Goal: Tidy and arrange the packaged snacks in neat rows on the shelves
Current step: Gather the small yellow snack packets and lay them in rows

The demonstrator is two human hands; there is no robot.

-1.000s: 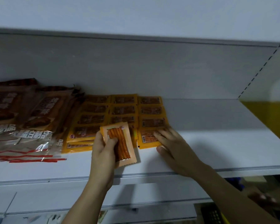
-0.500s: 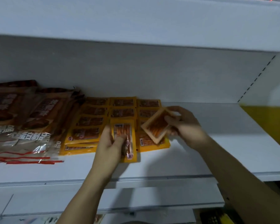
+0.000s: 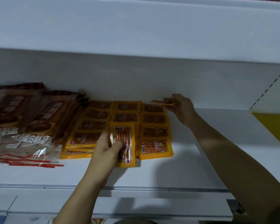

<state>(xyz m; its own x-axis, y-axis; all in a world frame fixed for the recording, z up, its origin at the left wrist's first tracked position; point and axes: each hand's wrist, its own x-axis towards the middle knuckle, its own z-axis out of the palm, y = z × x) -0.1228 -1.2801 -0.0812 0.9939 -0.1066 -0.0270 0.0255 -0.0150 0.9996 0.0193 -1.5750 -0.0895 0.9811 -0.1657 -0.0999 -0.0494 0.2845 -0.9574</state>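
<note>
Under left hand (image 3: 107, 147) — yellow packet (image 3: 125, 143)

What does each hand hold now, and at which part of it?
The left hand grips an upright yellow packet by its lower left edge. The right hand pinches a second packet, seen edge-on, by its right end.

The left hand (image 3: 109, 147) is holding a yellow snack pack (image 3: 125, 143) at the front of the white shelf (image 3: 200, 159). The right hand (image 3: 181, 105) is pinching another thin pack (image 3: 160, 102) at the back, above the yellow rows (image 3: 154, 131). Big brown bags (image 3: 27, 117) are lying on the left.
</note>
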